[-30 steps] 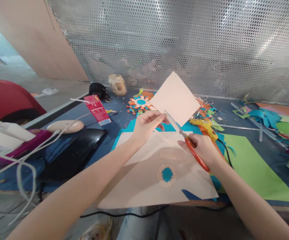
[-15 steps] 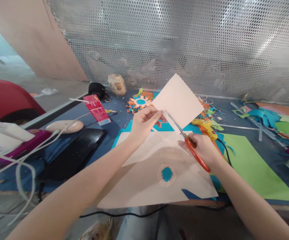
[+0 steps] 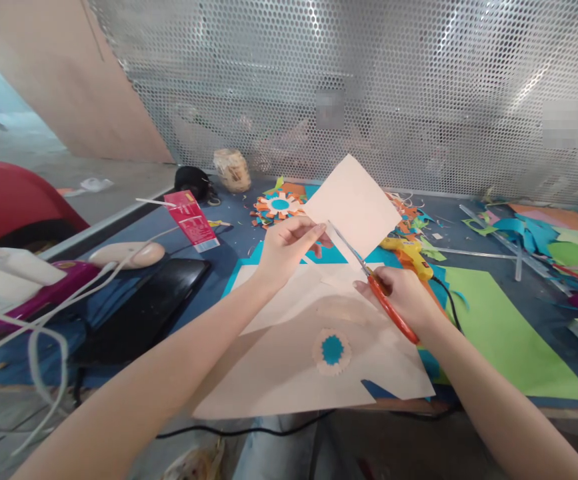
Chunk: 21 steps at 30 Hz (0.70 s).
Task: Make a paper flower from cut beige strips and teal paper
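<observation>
My left hand (image 3: 293, 248) pinches the left corner of a pale cream paper square (image 3: 353, 200), held up above the table. In my right hand (image 3: 401, 293) are scissors (image 3: 387, 308) with orange handles, fingers wrapped round them. Their blades lie along the lower left edge of the square, tips close to my left fingertips. Below lie large cream paper sheets (image 3: 279, 373) on blue paper. On them rests a small cream ring with a jagged blue centre (image 3: 333, 350). A layered paper flower (image 3: 279, 204) in orange, white and blue sits behind my left hand.
A yellow glue gun (image 3: 411, 255) lies beyond my right hand, its black cord over green paper (image 3: 511, 333). Paper scraps (image 3: 559, 233) pile up at the right. On the left are a black phone-like slab (image 3: 143, 313), a power strip (image 3: 81, 272) with white cables, and a red packet (image 3: 191, 219).
The paper square's top corner has dipped and the sheet leans a little lower. Both hands keep their hold; the scissors have barely moved. The whole view has shifted slightly.
</observation>
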Each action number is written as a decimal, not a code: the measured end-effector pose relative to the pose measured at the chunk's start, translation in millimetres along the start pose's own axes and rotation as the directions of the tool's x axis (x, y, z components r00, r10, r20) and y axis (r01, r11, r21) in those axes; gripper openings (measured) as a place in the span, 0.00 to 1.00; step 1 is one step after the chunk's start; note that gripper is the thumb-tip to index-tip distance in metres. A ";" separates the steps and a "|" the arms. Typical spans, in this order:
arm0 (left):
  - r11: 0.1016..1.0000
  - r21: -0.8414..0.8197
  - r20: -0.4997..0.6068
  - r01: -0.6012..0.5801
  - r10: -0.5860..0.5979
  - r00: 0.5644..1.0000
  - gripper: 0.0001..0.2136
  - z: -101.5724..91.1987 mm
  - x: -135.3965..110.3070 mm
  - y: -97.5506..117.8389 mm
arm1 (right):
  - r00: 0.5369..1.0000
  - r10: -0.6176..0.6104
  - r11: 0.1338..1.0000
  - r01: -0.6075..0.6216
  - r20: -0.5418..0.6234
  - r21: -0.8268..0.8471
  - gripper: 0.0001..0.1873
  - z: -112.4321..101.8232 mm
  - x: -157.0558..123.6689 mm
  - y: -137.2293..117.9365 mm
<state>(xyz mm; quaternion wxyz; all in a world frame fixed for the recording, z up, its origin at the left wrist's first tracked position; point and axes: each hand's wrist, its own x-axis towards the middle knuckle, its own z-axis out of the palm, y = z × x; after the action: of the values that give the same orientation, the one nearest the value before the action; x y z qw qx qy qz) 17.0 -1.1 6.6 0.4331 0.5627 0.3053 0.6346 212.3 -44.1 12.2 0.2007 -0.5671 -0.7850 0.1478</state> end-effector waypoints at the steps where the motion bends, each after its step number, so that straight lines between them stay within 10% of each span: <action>1: 1.000 0.001 0.008 0.007 -0.007 1.000 0.06 0.1 0.0 0.0 | 1.000 -0.001 1.000 0.001 0.000 0.001 0.24 -0.4 -0.2 -0.2; 21: 0.996 -0.035 0.096 0.080 -0.076 0.992 0.07 0.4 -0.1 5.8 | 1.000 0.002 1.000 -0.002 -0.001 0.004 0.22 1.1 -0.1 2.8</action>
<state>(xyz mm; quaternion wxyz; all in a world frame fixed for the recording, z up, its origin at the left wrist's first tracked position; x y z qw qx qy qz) 16.2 -3.8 11.7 0.4823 0.5713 0.2940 0.5955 214.1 -43.3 10.0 0.2019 -0.5675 -0.7842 0.1494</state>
